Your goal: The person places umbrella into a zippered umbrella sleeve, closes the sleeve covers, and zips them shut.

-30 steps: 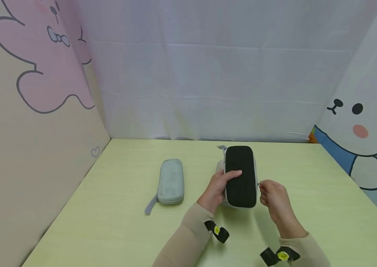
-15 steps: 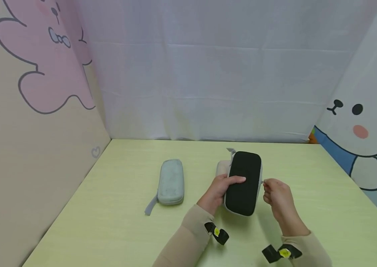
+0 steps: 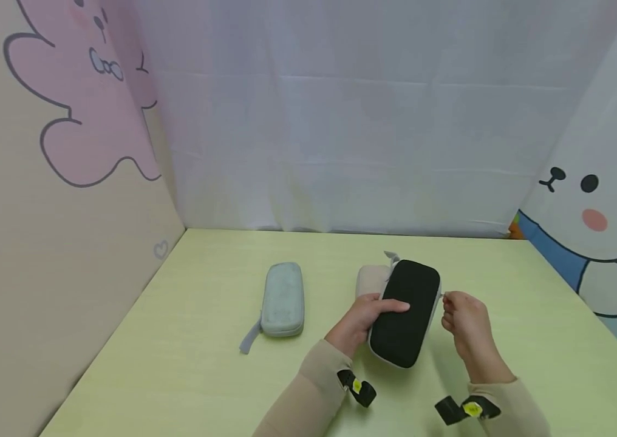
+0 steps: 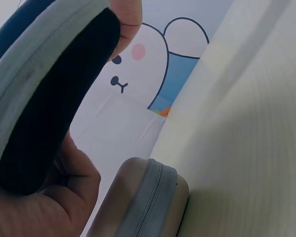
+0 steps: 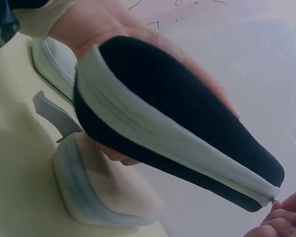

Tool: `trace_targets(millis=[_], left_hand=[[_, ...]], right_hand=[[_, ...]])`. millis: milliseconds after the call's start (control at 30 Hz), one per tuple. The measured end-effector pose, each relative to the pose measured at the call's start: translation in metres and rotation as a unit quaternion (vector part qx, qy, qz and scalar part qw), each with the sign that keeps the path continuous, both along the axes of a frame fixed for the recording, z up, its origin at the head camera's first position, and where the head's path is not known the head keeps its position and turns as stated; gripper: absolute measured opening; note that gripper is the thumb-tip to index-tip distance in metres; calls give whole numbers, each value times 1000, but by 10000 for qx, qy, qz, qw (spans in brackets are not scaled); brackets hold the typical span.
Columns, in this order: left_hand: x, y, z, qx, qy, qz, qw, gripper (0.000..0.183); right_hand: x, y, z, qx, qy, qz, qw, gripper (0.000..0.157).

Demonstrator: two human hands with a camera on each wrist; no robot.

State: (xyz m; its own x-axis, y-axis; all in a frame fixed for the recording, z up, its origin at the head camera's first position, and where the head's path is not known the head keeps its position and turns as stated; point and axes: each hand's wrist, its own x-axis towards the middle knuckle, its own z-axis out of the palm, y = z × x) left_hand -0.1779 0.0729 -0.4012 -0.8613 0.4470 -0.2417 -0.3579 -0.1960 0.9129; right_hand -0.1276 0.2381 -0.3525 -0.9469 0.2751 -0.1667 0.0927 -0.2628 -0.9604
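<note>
A black zip case [image 3: 407,315] with a pale grey zipper band is held up at a tilt by my left hand [image 3: 362,318]. The left thumb lies across its black face, and fingers curl behind it in the left wrist view. At the case's right edge, my right hand [image 3: 466,321] pinches the small metal zipper pull [image 5: 273,199]. Along the side in the right wrist view, the zipper band [image 5: 153,123] looks closed. A grey fabric tab [image 3: 391,255] sticks out at the case's top. Behind the black case, a beige zip case [image 3: 370,280] is partly hidden.
A pale blue-green zip case [image 3: 283,300] with a grey strap [image 3: 251,337] lies to the left on the light yellow-green table [image 3: 188,364]. A white curtain [image 3: 341,152] stands along the back edge. Walls with cartoon animals flank the sides.
The black case has shifted right and toward me, tilting clockwise and uncovering more of the beige case. My right hand has moved slightly right, still pinching at the edge. The head view has shifted slightly.
</note>
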Motion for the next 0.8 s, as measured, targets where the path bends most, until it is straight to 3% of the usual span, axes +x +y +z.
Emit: trace_targets(millis=[167,367,500,600,700,733,800], left_hand=[[1,-1,-1,-15,2,-612,9981,22],[3,-5,-2,315,-553,-1476,9870,30],[2,-10,-4,755,-689,-1653,9809,39],[-3,-13,-6,1106,-765,-1129,9845,47],[-7,-14,-4,1350,-940,-250,9861,49],[-7,-13,-3,1537,-1111,137,9817,50],[-8,-10,0,2033,-1420,824,9653,53]], right_hand=[[-2,9,2,-351,138,-129,9992,40],[-5,12,3,-1017,434,-138,9938,42],[-5,15,4,-1318,711,-389,9880,40],[-4,17,5,-1346,843,-598,9855,40],[-3,16,3,-1235,871,-762,9856,39],[-3,15,2,-1156,842,-828,9862,39],[-2,12,-1,-947,761,-909,9884,38]])
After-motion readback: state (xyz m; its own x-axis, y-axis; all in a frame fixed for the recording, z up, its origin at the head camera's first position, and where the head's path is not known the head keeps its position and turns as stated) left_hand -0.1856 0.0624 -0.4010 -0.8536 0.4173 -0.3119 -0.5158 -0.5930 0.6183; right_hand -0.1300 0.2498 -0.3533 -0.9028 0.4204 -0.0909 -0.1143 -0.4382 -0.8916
